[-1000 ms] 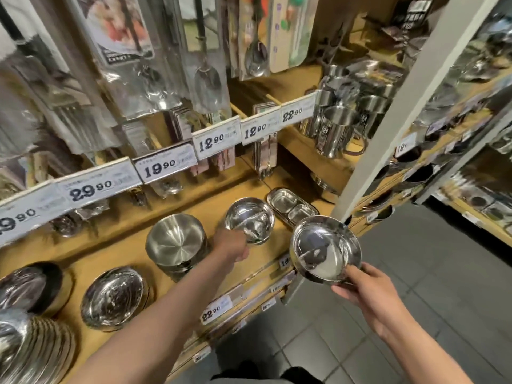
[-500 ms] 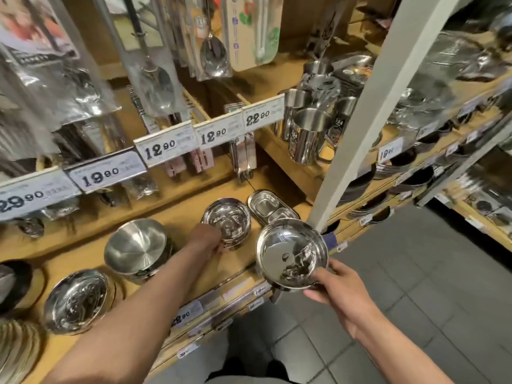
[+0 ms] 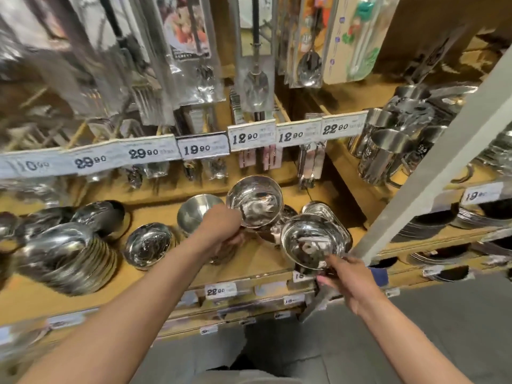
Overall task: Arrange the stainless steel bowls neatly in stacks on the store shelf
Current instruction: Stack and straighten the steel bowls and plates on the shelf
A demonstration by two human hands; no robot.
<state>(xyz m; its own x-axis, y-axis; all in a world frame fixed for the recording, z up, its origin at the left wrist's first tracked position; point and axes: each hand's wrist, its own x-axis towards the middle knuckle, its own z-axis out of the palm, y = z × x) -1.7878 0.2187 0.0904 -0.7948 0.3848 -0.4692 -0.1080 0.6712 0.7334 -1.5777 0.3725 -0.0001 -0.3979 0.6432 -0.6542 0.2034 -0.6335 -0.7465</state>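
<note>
My left hand (image 3: pixel 221 231) grips a small steel bowl (image 3: pixel 256 202) by its near rim and holds it raised and tilted above the wooden shelf (image 3: pixel 249 261). My right hand (image 3: pixel 346 278) pinches the near rim of a second, shallower steel bowl (image 3: pixel 307 242), held just right of the first, over the shelf's front part. Behind my left hand stands an upturned steel bowl stack (image 3: pixel 196 214). A flat dish stack (image 3: pixel 148 243) sits to its left. More steel pieces under the raised bowls are mostly hidden.
A large leaning stack of steel plates (image 3: pixel 63 256) fills the shelf's left end, with dark bowls (image 3: pixel 102 214) behind. Price tags (image 3: pixel 205 148) run along the upper rail under hanging packaged utensils. Steel mugs (image 3: pixel 388 153) and a white upright post (image 3: pixel 432 173) stand at the right.
My left hand has lifted the small bowl off the shelf and tilted it. My right hand has carried its bowl in over the shelf beside it. The view has swung left.
</note>
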